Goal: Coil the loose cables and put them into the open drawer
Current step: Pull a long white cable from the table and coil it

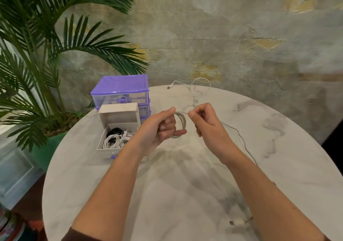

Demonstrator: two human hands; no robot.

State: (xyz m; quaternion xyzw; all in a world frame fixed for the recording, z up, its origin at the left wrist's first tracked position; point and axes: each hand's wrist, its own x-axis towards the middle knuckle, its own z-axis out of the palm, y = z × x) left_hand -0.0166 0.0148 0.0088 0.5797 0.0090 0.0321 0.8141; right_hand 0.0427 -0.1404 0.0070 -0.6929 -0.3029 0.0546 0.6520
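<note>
both hands (pixel 161 127) (pixel 206 124) grip white cable (pixel 181 124); open drawer (pixel 115 138) left, second cable (pixel 199 86) beyond.

A round table (pixel 185 194) with a pale, grey-veined marble top carried everything. At its far left edge stood a purple drawer unit (pixel 121 90), its open drawer (pixel 106 148) holding coiled white and black cables. A loose white cable (pixel 199 87) lay near the far rim, and a white connector end (pixel 239 222) rested near the front.
</note>
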